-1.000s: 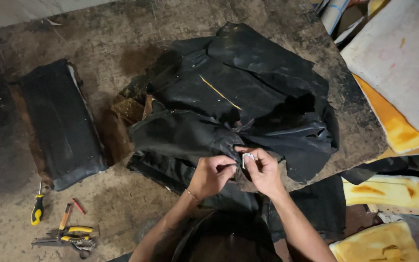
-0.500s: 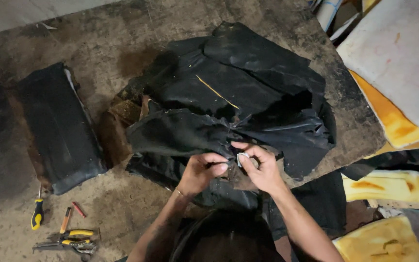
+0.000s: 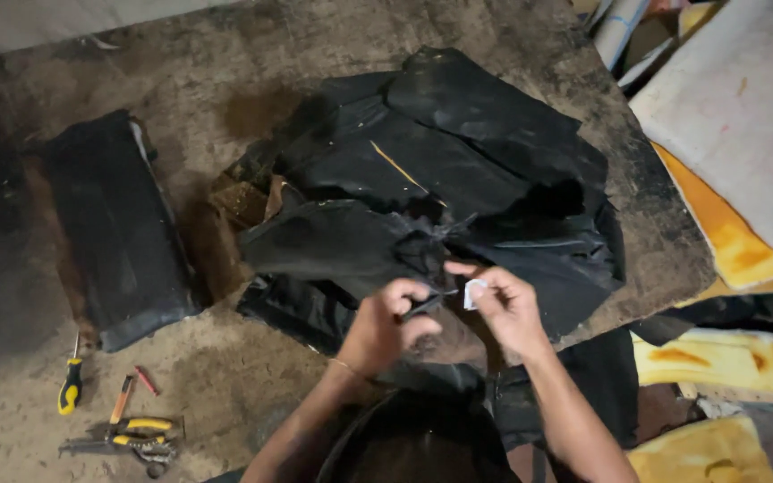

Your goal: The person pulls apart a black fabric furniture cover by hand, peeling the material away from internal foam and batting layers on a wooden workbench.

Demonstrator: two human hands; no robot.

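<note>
Two bare hands meet over a crumpled black leather cover (image 3: 440, 197) heaped on the stained workbench (image 3: 181, 80). The left hand (image 3: 385, 324) is closed, pinching a fold of the leather; the right hand (image 3: 507, 309) pinches a small white blade-like piece (image 3: 474, 292) beside it.

Crumpled black leather cover (image 3: 440, 188) heaped on workbench, edge pinched.

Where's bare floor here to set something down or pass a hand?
Free: the floor strip above the flat black panel and the black cover pile; a patch between the tools and the left hand. Crowded: the right side with foam cushions, and around the right hand.
</note>
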